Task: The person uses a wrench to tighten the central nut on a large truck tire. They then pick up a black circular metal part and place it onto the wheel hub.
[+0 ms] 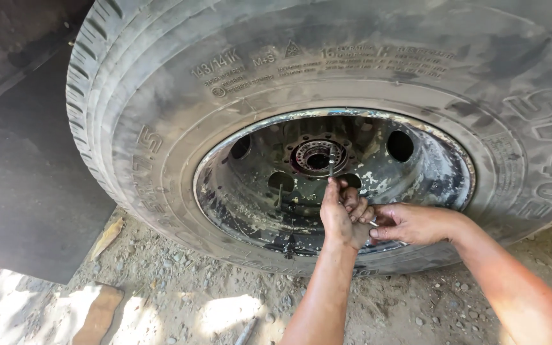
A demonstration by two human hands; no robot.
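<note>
One big tyre (352, 70) stands on one dished metal rim (416, 172), which has one hub (316, 157) at its centre. Four round holes show in the rim. Two hands are at work, a left hand (342, 219) and a right hand (410, 223), around one thin metal rod (331, 161). Two flat stones lie on the dirt.

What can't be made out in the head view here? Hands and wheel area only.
- Lower end of the thin dark metal rod: hidden inside the left hand.
- Small item pinched by the right hand: covered by both hands' fingers; kind unclear.
- Lower part of the worn steel wheel rim: blocked by the hands.
- Large grey truck tyre: top and right cut off by the frame edges.
</note>
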